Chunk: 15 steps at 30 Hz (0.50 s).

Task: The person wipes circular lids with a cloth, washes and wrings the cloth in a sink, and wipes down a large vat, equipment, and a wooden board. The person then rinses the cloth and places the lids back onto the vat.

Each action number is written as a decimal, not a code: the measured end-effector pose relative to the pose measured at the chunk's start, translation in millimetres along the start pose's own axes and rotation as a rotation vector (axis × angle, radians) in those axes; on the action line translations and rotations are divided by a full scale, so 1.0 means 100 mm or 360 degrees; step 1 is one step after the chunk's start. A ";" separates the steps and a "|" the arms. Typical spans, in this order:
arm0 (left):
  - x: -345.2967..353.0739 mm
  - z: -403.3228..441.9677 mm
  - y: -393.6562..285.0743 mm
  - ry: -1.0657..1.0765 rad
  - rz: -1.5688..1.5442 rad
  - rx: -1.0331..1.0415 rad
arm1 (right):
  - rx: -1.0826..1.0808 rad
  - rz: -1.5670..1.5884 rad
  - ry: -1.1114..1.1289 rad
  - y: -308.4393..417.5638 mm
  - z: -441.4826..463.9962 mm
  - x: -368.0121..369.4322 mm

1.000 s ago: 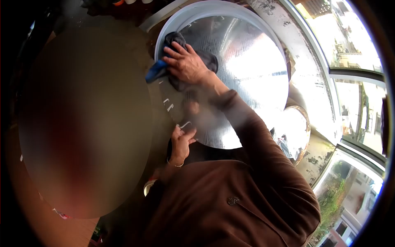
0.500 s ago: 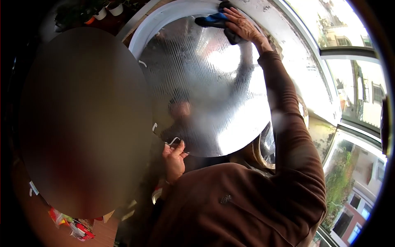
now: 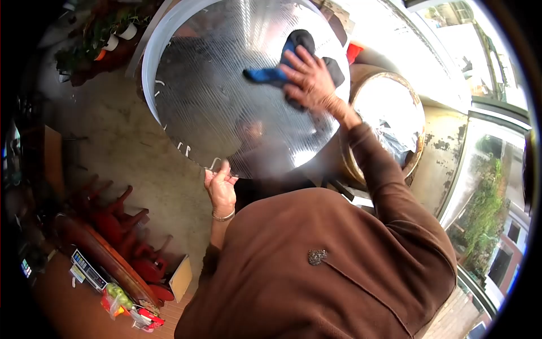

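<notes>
A grey floor (image 3: 130, 124) runs down the left side, and a tall window (image 3: 480, 192) takes up the right, greenery and buildings beyond it. The person's brown sweater (image 3: 282, 271) fills the lower middle. In front of it, at the top centre, stands a broad round panel (image 3: 209, 73) of silvery, finely ribbed sheet, with a pale bluish rim round its upper left and a blurred reflection in its lower part.

Just right of the panel is a round barrel (image 3: 372, 76) with a tan rim and crumpled clear plastic (image 3: 389, 140) inside. At the lower left a brown tabletop (image 3: 51, 288) shows, with dark red wooden chairs (image 3: 118, 220) near it and potted plants (image 3: 107, 31) farther off at the upper left.

The black-and-blue cloth (image 3: 299, 42) lies bunched on the panel's right part, one blue end pointing left. The right hand (image 3: 310, 82) is spread over it, slightly blurred — fingers fanned out, laid on the fabric rather than clenched round it. The left hand (image 3: 222, 185) is at the panel's lower edge, thumb and fingers closed there beside a white hook (image 3: 215, 163); whether they pinch edge or hook I cannot tell.

Smaller still: green fruit (image 3: 117, 294) in a bag on the tabletop, a red packet (image 3: 151, 319) next to it, a bracelet (image 3: 223, 217) on the left wrist and a glittery emblem (image 3: 317, 257) on the sweater.
</notes>
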<state>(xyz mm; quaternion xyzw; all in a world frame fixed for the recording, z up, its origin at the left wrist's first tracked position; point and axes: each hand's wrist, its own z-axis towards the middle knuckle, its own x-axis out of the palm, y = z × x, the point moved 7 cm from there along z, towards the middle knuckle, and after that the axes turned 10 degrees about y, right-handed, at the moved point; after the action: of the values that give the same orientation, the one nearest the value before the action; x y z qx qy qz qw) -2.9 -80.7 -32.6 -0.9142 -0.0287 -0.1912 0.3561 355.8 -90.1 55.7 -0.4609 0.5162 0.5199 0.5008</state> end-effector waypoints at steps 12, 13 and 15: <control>0.06 0.01 0.00 0.0158 0.0068 0.0068 | -0.0457 0.0228 -0.0066 1.50 -1.04 0.16; 0.01 0.04 0.01 0.0175 0.0097 0.0074 | -0.0367 0.0203 -0.0126 1.26 -1.00 0.21; -0.12 0.15 0.08 0.0199 0.0147 0.0083 | -0.0107 0.0046 -0.0272 0.70 -0.88 -0.01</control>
<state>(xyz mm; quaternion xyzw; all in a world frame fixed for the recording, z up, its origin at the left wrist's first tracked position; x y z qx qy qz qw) -7.6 -75.5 -51.8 -0.8913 0.0309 -0.2303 0.3894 283.0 -175.2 58.6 -0.4239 0.4606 0.5816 0.5196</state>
